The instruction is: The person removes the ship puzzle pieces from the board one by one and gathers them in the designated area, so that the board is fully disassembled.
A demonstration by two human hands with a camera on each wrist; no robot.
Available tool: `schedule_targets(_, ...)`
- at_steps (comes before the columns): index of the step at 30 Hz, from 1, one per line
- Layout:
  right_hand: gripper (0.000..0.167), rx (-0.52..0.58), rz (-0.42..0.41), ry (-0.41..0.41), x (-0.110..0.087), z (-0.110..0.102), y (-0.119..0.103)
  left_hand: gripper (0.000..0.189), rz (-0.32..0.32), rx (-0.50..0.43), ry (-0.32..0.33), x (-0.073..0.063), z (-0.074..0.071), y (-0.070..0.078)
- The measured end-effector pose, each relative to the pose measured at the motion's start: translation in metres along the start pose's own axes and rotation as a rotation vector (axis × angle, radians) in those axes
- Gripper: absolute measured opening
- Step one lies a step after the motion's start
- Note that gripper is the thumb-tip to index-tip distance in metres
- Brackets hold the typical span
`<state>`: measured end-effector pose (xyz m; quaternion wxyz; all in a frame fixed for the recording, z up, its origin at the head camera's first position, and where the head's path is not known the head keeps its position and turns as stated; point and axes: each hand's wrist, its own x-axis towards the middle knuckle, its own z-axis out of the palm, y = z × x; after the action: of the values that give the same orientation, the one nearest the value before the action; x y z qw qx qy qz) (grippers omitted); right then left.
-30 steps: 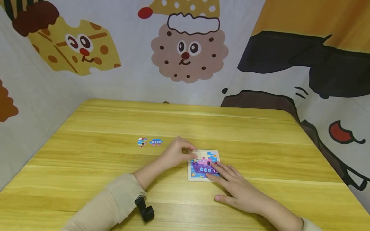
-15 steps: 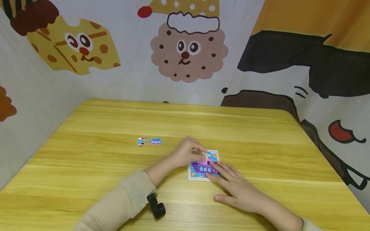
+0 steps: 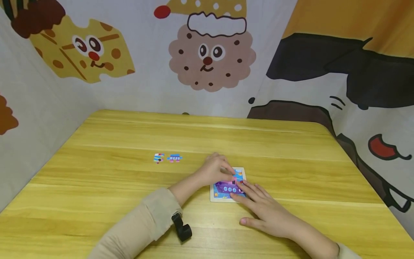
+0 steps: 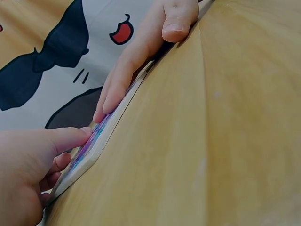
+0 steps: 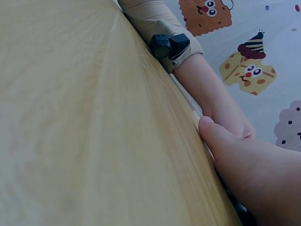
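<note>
A small jigsaw puzzle [image 3: 223, 196] in a pale frame lies flat on the table, showing a purple ship on blue water. Over its upper left part bends my left hand [image 3: 215, 171], thumb and fingertips close together at the pink cabin. Whether a piece is between them is hidden. In the left wrist view that thumb [image 4: 75, 139] touches the picture. My right hand [image 3: 268, 212] rests with straight fingers on the puzzle's right side, its thumb on the table. Two loose puzzle pieces, one striped [image 3: 158, 158] and one blue and pink [image 3: 175, 158], lie left of the frame.
The wood-grain table [image 3: 113, 180] extends around the puzzle on all sides. A black strap [image 3: 182, 228] hangs from the left sleeve [image 3: 142, 223]. Behind the table hangs a cloth [image 3: 139, 97] printed with cartoon figures.
My left hand has moved right across the top of the puzzle, from its upper left corner toward the pink cabin. It covers the cream gap seen before. My right hand has stayed put.
</note>
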<state>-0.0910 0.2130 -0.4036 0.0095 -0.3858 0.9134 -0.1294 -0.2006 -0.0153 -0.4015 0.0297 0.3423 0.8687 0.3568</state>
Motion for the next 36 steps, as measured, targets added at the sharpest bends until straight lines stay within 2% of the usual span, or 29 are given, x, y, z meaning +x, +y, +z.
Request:
schedule_targets(7, 0.065, -0.009, -0.009, 0.006, 0.0013, -0.0002, 0.0001, 0.013, -0.008, 0.0, -0.001, 0.0017, 0.0007, 0.0006)
schedule_targets(18, 0.065, 0.009, -0.002, 0.001, 0.0006, -0.0005, -0.0002, 0.008, -0.074, -0.018, 0.003, 0.0042, 0.002, 0.0034)
schedule_targets(29, 0.065, 0.015, -0.005, 0.0, 0.0009, -0.0001, -0.0002, 0.006, -0.087, -0.035, 0.016, 0.0054, 0.0034, 0.0049)
schedule_targets(36, 0.065, 0.017, -0.008, 0.004, 0.0013, 0.0001, -0.0005, 0.007, -0.087, -0.089, 0.036, 0.0048, 0.0032, 0.0057)
